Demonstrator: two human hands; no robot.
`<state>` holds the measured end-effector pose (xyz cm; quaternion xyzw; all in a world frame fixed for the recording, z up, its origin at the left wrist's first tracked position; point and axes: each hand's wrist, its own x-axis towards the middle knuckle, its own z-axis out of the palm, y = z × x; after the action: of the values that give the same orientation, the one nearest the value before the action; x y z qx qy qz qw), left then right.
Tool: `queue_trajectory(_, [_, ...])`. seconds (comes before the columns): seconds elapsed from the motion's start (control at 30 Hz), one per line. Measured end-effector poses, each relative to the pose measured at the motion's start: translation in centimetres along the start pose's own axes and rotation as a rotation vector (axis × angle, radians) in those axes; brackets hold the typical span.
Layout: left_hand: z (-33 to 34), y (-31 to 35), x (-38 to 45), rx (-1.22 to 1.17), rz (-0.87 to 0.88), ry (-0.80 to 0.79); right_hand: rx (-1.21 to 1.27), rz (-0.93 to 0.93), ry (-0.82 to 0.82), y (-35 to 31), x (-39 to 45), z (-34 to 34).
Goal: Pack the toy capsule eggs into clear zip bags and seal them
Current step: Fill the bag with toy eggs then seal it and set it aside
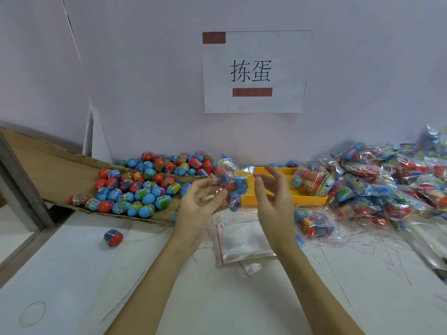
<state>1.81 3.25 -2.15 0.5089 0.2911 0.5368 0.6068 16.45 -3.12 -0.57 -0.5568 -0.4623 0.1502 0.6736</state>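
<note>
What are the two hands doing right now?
Left hand: fingers loosely curled, touching the filled zip bag; a firm grip cannot be told.
Right hand: open, fingers relaxed, beside the bag, holding nothing.

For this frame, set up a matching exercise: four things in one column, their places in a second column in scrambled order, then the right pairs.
Things:
1. Loose eggs
2. Stray egg
3. Empty bags
4. Packed bags

Places:
A. Stacked flat on the table, under the hands
B. Heaped at the right of the table
C. Alone on the table at the left, near the cardboard
D. Piled on the cardboard at the left

Pairs: 1-D, 2-C, 3-A, 4-B
</note>
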Motion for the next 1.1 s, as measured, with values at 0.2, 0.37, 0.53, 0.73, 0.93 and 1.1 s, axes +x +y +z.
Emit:
queue_trajectory(0.2, [-0.9,0.1,0.1,0.159,-0.019,-0.246,0.422,0.538,-0.170,-0.3,0.9,-1.0])
queue_trajectory(0.37, [-0.5,0.0,0.3,-0.014,-0.172,-0.029,0.481,0.534,-0.063,-0.1,1.1,-1.3])
queue_trajectory(0.53, [-0.7,-0.4,0.2,0.225,-0.027,0.062,0.235,0.464,-0.093,0.0,0.9,-0.7])
queue_trajectory(0.73, [-0.1,-0.3,0.0,0.280,0.021,0.072,0.108,0.226,0.105,0.5,0.6,-0.8])
queue_trajectory(0.93, [-0.5,-0.3,0.0,0.151,-0.079,0.161,0.135,0.401,-0.132,0.6,0.9,-0.9])
queue_trajectory(1.1, [-0.7,0.1,0.3,0.136,-0.139,0.057,0.235,0.469,-0.136,0.6,0.7,-0.9])
